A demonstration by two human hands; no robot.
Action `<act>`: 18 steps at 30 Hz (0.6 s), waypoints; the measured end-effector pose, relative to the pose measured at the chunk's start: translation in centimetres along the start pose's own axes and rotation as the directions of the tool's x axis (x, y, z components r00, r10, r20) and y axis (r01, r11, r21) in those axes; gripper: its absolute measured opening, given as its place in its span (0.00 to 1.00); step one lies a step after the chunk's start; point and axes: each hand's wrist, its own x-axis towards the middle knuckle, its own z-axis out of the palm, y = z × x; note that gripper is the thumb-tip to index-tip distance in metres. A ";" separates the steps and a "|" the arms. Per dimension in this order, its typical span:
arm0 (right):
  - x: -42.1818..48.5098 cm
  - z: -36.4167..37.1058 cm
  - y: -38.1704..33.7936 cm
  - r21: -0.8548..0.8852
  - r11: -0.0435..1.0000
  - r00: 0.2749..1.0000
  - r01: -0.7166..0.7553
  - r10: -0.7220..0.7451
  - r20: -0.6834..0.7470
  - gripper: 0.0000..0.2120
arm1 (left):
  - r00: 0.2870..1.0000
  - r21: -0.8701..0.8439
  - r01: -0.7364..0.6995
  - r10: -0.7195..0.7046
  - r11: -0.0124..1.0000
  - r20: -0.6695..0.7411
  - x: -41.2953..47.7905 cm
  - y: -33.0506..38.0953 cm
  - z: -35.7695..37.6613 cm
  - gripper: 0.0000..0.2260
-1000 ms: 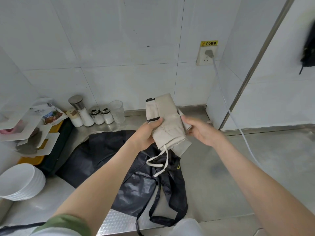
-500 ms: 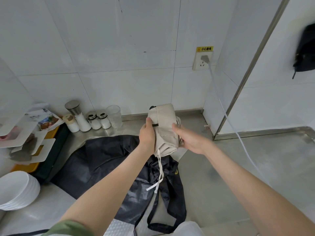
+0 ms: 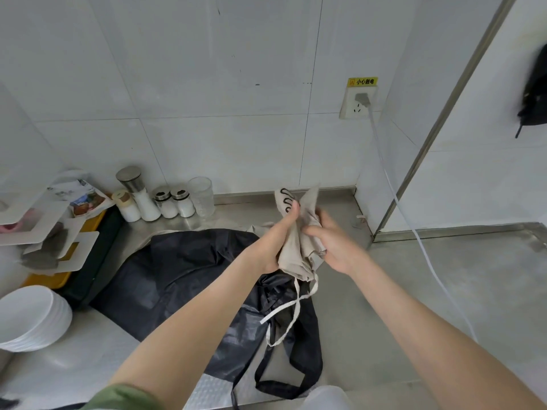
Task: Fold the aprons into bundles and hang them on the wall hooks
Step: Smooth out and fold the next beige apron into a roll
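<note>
A beige apron [image 3: 299,247] is bunched into a narrow upright bundle above the steel counter [image 3: 414,306]. My left hand [image 3: 276,235] grips its left side, thumb near the black-edged top. My right hand [image 3: 334,247] presses against its right side with fingers curled round the cloth. Two white ties [image 3: 291,309] dangle from the bundle's lower end. Under it a black apron [image 3: 189,276] lies spread flat on the counter, its black straps [image 3: 278,377] trailing toward the front edge. A dark bundle [image 3: 535,93] hangs on the right wall at the frame's edge; its hook is hidden.
Shakers and a glass [image 3: 165,199] stand along the back wall. White bowls [image 3: 26,315] are stacked at the left, beside a rack with white shelves [image 3: 44,229]. A white cord [image 3: 393,190] runs from the wall socket [image 3: 358,102] down across the counter at the right.
The bundle has been squeezed narrower and more crumpled between both hands. My right hand has come closer round its side, and the ties now swing out in a loop.
</note>
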 end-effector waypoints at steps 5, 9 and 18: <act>-0.7 -1.9 1.0 0.036 0.991 0.991 -0.130 0.129 0.028 0.19 | 0.980 -0.079 0.039 -0.053 0.996 -0.190 0.5 -1.9 -2.5 0.15; -0.8 -4.4 2.7 0.045 0.979 0.978 -0.200 0.202 -0.049 0.16 | 0.936 -0.142 0.028 -0.076 0.989 -0.345 0.5 -4.2 -5.7 0.09; -0.7 -6.5 12.3 -0.295 0.841 0.887 -0.453 0.395 -0.238 0.19 | 0.826 0.456 0.243 0.065 0.856 -0.560 1.5 -11.8 -10.5 0.24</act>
